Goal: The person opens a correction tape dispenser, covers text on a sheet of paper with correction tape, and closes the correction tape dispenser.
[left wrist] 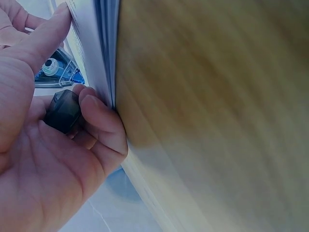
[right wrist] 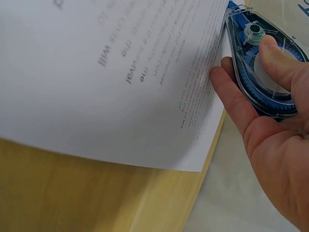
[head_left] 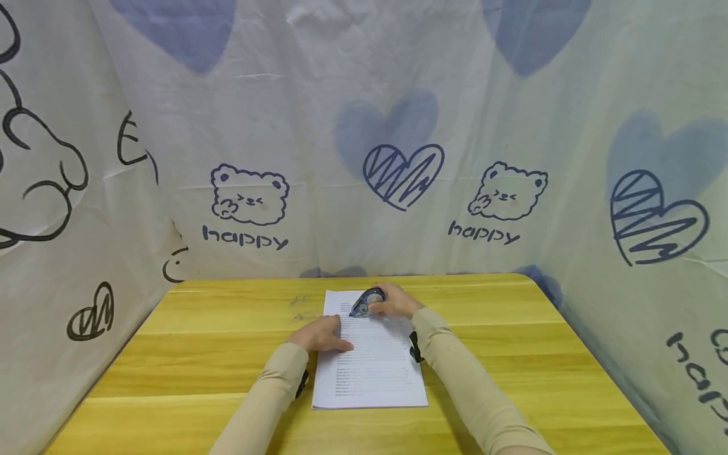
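Note:
A blue, see-through correction tape dispenser point(head_left: 364, 303) is gripped in my right hand point(head_left: 396, 300), thumb on its side. Its narrow tip meets the printed text near the top of a stack of white sheets point(head_left: 387, 385). In the right wrist view, the dispenser point(right wrist: 245, 72) shows its gears and a white spool, with the fingertips close to the paper. My left hand point(head_left: 323, 333) rests at the stack's left edge, thumb laid over the page. In the left wrist view, its curled fingers hold a small dark cap-like piece point(left wrist: 63, 112) beside the sheets.
The stack lies on a yellow wood-grain table point(head_left: 205, 341). A white cloth point(head_left: 318, 126) with hearts, bears and "happy" lettering hangs behind the table and along both sides. Black wrist cameras point(head_left: 417, 347) sit under the sleeves.

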